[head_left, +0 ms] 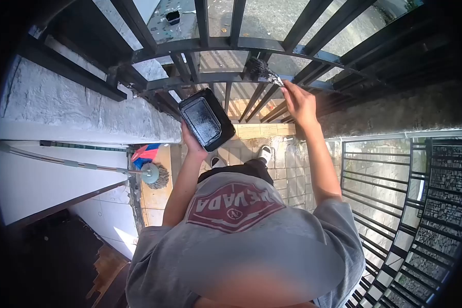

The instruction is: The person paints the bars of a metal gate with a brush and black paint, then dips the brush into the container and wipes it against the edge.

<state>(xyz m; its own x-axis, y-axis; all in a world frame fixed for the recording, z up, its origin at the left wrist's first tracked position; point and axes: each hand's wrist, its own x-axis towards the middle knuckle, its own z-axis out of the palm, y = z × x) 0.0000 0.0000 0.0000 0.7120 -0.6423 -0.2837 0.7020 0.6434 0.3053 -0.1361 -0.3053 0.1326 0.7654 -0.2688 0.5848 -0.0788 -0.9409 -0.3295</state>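
My left hand [192, 139] grips a black rectangular plastic tray [225, 136] from its lower left side, tilted so its inside faces the camera. Dark, glossy paint [203, 123] coats the tray's bottom. My right hand [300, 105], fingers closed, holds a paintbrush [273, 77] by its paint-spattered handle. The brush's black-loaded bristles point up and left, overlapping the rails of the black metal gate [262, 44] in this view.
A mop [156, 175] leans at the left near a red and blue cloth [145, 155]. A rough white wall [77, 105] runs left of the gate. A second barred fence [377, 205] stands at the right. Beyond the gate lies a small black container [173, 17].
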